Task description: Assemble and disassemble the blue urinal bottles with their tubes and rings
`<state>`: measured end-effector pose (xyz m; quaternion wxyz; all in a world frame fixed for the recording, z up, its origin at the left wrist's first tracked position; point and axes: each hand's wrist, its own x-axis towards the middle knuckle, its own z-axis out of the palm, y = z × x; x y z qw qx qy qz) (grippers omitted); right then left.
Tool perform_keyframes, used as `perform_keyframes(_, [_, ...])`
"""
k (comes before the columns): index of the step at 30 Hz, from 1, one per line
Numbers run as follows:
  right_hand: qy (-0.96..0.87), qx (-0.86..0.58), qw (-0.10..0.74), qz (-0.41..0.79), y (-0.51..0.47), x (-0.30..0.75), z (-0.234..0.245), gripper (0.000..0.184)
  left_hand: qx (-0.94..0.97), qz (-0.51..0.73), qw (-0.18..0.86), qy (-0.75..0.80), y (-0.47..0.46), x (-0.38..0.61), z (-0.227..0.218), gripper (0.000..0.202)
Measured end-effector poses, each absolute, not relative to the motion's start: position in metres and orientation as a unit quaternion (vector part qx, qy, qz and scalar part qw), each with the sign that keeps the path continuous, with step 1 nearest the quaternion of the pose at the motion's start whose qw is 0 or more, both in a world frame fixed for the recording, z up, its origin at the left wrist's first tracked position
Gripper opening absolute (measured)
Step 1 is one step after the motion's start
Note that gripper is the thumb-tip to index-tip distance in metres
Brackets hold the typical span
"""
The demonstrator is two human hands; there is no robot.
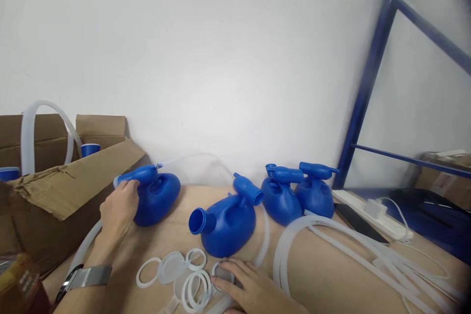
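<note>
Four blue plastic jugs sit on the tan table, and the work in hand seems to be at the leftmost one. At the far left an open cardboard box [55, 191] holds a loop of white hose [27, 137] and a blue cup [90, 149]. Just right of the box, the left hand [117, 211], with a metal watch [88, 277] on its wrist, is closed around the neck of the leftmost jug [156, 198]. That jug rests on the table against the box flap, and a thin clear tube [172, 161] runs out from its top toward the wall.

Near the front edge lie several white rings [195, 257] and a clear round lid [171, 267], loosely overlapping. Behind them the second jug [228, 223] lies with its open spout pointing left and toward the viewer. The right hand [250, 289] lies flat with its fingers extended, the fingertips pressing on a round cap [222, 272] just in front of that jug; it grips nothing.

As a judgement, the left hand is steadying its jug while the right hand sorts small parts. Picking up the cap would call for pinching its thin edge free of the rings touching it.

Further right, two more jugs [294, 196] stand side by side by the wall. Beyond them are a coil of white tubing [331, 245], a power strip [368, 213] and a blue rack frame [368, 73].
</note>
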<state>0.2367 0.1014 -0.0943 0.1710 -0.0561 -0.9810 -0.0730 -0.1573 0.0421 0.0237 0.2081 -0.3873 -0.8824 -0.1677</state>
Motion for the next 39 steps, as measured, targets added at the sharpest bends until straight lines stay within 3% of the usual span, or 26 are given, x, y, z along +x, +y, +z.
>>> perform_keyframes(4, [-0.966, -0.047, 0.254, -0.014, 0.095, 0.236, -0.075, 0.055, -0.414, -0.215, 0.226, -0.855, 0.043, -0.160, 0.026, 0.048])
perform_keyframes(7, [-0.932, -0.085, 0.342, 0.088, 0.080, 0.211, -0.032, 0.036, -0.456, -0.226, 0.211, -0.834, 0.043, -0.164, 0.030, 0.049])
perform_keyframes(10, [-0.928, -0.120, 0.310, 0.168, 0.062, 0.147, 0.014, 0.023, -0.463, -0.251, 0.194, -0.828, 0.042, -0.166, 0.033, 0.049])
perform_keyframes(12, [-0.924, -0.150, 0.258, 0.239, 0.055, 0.087, 0.027, 0.028, -0.453, -0.273, 0.182, -0.829, 0.042, -0.166, 0.034, 0.048])
perform_keyframes(14, [-0.909, -0.195, 0.220, 0.295, 0.056, 0.025, 0.021, 0.063, -0.444, -0.293, 0.168, -0.830, 0.042, -0.164, 0.035, 0.046])
perform_keyframes(17, [-0.876, -0.306, 0.284, 0.243, 0.068, -0.045, -0.008, 0.074, -0.423, -0.324, 0.152, -0.832, 0.042, -0.160, 0.036, 0.037])
perform_keyframes(21, [-0.882, -0.301, 0.295, 0.214, 0.085, -0.073, -0.040, 0.089, -0.358, -0.379, 0.143, -0.841, 0.044, -0.155, 0.035, 0.036])
perform_keyframes(31, [-0.922, -0.262, 0.266, 0.103, 0.107, -0.074, -0.045, 0.075, -0.227, -0.513, 0.213, -0.800, 0.051, -0.144, 0.034, 0.035])
perform_keyframes(35, [-0.918, -0.276, 0.264, 0.104, 0.110, -0.078, -0.040, 0.074, -0.204, -0.489, 0.205, -0.823, 0.035, -0.163, 0.041, 0.037])
perform_keyframes(39, [-0.916, -0.276, 0.269, 0.109, 0.110, -0.077, -0.039, 0.078, -0.284, -0.396, 0.160, -0.859, 0.019, -0.180, 0.043, 0.026])
